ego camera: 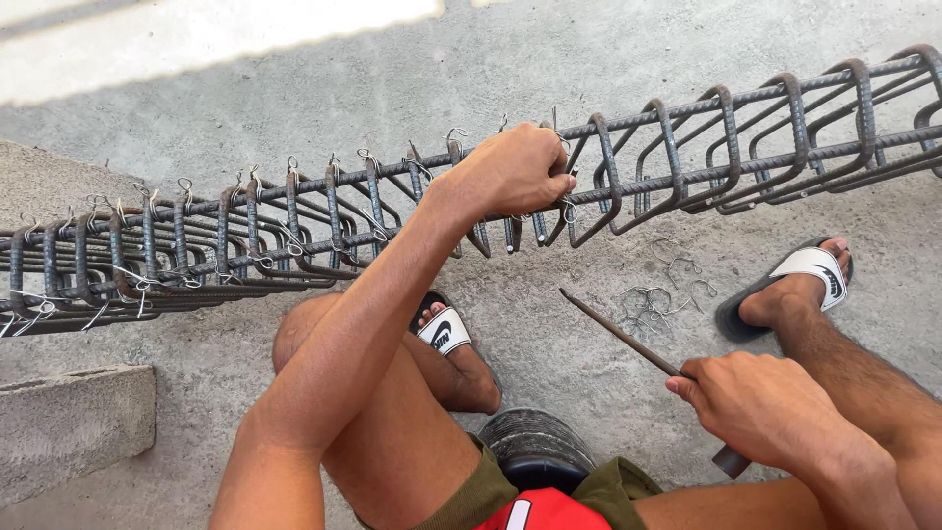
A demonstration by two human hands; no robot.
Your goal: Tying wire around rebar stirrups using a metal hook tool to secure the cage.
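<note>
Lying across the concrete floor (412,79), a rebar cage (294,221) of long bars and square stirrups spans the frame; wire ties (137,280) bind its left-hand stirrups. A concrete block (74,427) sits at lower left. Left hand (510,172) — fingers curled closed around the top bar and a stirrup at mid-cage. Loose tie wires (662,294) lie on the floor below the cage, near the right foot's sandal (810,270). Right hand (760,407) — fist closed on a pointed metal tying rod (618,332), tip aimed up-left toward the cage, not touching it.
</note>
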